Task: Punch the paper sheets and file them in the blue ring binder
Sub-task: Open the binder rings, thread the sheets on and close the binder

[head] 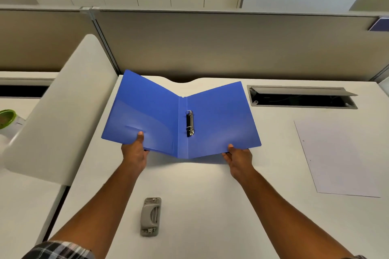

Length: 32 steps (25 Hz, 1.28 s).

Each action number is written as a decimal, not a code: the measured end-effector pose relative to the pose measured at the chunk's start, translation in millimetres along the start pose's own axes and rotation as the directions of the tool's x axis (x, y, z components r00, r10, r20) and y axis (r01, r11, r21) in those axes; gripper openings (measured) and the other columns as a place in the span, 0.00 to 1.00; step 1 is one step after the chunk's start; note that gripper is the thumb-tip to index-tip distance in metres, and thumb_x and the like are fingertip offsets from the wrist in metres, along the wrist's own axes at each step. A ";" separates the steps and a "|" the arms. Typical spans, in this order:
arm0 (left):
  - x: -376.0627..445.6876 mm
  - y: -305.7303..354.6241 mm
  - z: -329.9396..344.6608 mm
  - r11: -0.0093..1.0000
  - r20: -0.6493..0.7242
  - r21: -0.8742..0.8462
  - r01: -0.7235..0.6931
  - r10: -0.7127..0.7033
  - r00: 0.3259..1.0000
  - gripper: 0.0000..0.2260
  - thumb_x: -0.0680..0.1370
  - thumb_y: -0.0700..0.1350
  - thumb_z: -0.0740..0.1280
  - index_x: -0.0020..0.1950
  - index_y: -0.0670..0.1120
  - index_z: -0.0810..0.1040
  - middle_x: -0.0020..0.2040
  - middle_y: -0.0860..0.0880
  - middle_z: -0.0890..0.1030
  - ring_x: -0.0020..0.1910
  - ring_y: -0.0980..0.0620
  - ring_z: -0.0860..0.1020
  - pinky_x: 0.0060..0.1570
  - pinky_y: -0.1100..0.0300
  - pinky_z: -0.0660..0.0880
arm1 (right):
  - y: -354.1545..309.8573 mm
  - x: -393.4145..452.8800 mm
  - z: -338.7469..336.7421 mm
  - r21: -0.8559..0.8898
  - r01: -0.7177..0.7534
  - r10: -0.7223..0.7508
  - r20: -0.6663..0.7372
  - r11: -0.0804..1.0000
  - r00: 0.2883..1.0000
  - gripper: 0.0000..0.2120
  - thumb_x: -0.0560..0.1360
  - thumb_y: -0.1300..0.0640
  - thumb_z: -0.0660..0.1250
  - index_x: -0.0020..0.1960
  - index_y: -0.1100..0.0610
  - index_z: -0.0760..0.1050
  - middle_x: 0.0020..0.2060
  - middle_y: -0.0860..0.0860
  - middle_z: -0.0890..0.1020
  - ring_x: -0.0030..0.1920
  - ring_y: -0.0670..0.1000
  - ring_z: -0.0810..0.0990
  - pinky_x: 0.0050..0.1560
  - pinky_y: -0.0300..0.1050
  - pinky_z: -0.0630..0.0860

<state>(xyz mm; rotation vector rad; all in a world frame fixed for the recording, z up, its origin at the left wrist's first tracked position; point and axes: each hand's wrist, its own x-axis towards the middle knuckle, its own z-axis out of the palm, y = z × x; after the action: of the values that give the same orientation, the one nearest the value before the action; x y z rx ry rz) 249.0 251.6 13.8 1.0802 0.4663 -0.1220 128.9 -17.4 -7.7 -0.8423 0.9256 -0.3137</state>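
The blue ring binder is spread wide open above the white desk, its inside facing me and both covers tilted up from the spine. A black two-ring mechanism runs along the spine. My left hand pinches the near edge of the left cover, thumb on top. At the near edge of the right cover my right hand grips the same way. White paper sheets lie flat on the desk to the right. A grey hole punch sits on the desk near me, between my forearms.
An open cable hatch is set into the desk at the back right. A grey partition wall stands behind the desk. A pale curved divider panel rises on the left, with a green-rimmed object beyond it.
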 end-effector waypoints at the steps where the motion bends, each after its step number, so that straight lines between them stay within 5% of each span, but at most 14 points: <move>1: -11.0 -2.7 2.0 1.000 0.008 -0.005 -0.007 0.007 1.000 0.20 0.77 0.36 0.69 0.67 0.49 0.71 0.68 0.45 0.76 0.63 0.42 0.77 0.60 0.41 0.75 | -3.9 -3.9 -9.3 0.002 0.016 -0.016 0.011 1.000 1.000 0.18 0.79 0.70 0.66 0.66 0.54 0.75 0.61 0.53 0.82 0.54 0.55 0.84 0.41 0.44 0.85; 11: -145.8 -78.2 26.3 0.991 0.119 -0.130 0.019 -0.004 0.993 0.25 0.78 0.36 0.66 0.74 0.48 0.68 0.69 0.45 0.76 0.64 0.42 0.77 0.59 0.40 0.77 | -38.8 -44.9 -165.0 -0.016 0.067 -0.067 -0.004 0.998 0.998 0.22 0.79 0.68 0.67 0.72 0.55 0.73 0.63 0.55 0.81 0.59 0.60 0.83 0.47 0.50 0.85; 15: -201.3 -118.3 32.2 0.981 0.034 -0.151 0.121 -0.117 0.993 0.23 0.78 0.36 0.66 0.72 0.50 0.70 0.69 0.48 0.77 0.62 0.47 0.78 0.49 0.51 0.82 | -49.2 -55.0 -238.9 -0.046 0.041 -0.042 -0.018 0.998 0.999 0.23 0.79 0.67 0.67 0.72 0.54 0.72 0.66 0.56 0.80 0.61 0.62 0.82 0.50 0.52 0.85; 20: -258.2 -163.7 35.6 0.970 -0.031 -0.151 0.191 -0.198 0.980 0.23 0.79 0.37 0.66 0.73 0.50 0.70 0.69 0.49 0.77 0.66 0.44 0.76 0.56 0.48 0.78 | -68.7 -62.6 -309.5 -0.031 -0.026 0.025 -0.019 0.999 1.000 0.23 0.79 0.66 0.67 0.72 0.55 0.72 0.65 0.56 0.81 0.61 0.63 0.82 0.48 0.52 0.86; 32: -301.7 -205.3 -1.1 0.945 -0.260 -0.076 0.319 -0.328 0.908 0.22 0.75 0.44 0.71 0.68 0.49 0.72 0.65 0.46 0.77 0.65 0.44 0.75 0.45 0.53 0.80 | -51.4 -75.6 -385.9 -0.022 -0.250 0.248 -0.065 0.968 0.967 0.21 0.77 0.68 0.69 0.68 0.56 0.74 0.63 0.58 0.82 0.60 0.63 0.82 0.49 0.54 0.85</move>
<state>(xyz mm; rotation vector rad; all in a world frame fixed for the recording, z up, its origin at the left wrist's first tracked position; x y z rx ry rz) -87.5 116.3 -27.3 0.9848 0.8920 -0.2619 -220.2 -200.9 -48.9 -0.7370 1.0840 -0.1080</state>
